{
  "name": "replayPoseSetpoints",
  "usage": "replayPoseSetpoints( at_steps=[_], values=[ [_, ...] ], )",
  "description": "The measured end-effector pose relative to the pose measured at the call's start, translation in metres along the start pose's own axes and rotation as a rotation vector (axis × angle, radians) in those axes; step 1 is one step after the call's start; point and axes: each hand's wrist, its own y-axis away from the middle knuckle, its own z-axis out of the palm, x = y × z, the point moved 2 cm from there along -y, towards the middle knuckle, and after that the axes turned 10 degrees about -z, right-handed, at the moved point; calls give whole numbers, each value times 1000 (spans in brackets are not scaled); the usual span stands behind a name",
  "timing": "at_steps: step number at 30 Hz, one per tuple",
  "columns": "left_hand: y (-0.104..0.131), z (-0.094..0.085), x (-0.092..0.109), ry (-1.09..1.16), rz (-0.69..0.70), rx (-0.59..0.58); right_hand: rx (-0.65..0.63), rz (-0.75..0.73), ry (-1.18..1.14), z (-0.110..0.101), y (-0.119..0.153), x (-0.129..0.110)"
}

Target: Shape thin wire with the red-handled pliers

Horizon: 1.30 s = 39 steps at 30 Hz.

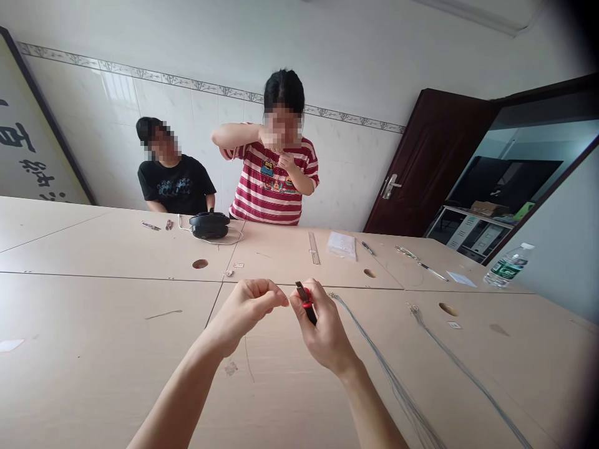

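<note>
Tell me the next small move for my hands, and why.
I'd probably hold the left hand steady and turn the right hand so the metal tip of the red-and-black tool comes toward the left fingertips. Both hands' fingertips nearly meet, but the tip points up, away from that pinch. What's pinched is too fine to make out.

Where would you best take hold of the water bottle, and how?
Probably around the green label of the bottle, coming in level from the near side: it appears to stand upright, with a round body fingers can wrap and nothing blocking that side.
</note>
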Motion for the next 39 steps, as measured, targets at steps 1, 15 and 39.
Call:
replayPoseSetpoints(
  at_steps=[1, 15, 39],
  values=[
    [0, 0, 0, 0, 0, -2, 0, -1, 2, 0, 0, 0],
    [-2, -1, 0, 32, 11, -17, -5, 2, -11, -1, 0, -2],
    [-12, -3, -5, 249, -18, 255, 1, 20, 450, 11, 2, 12]
  ],
)
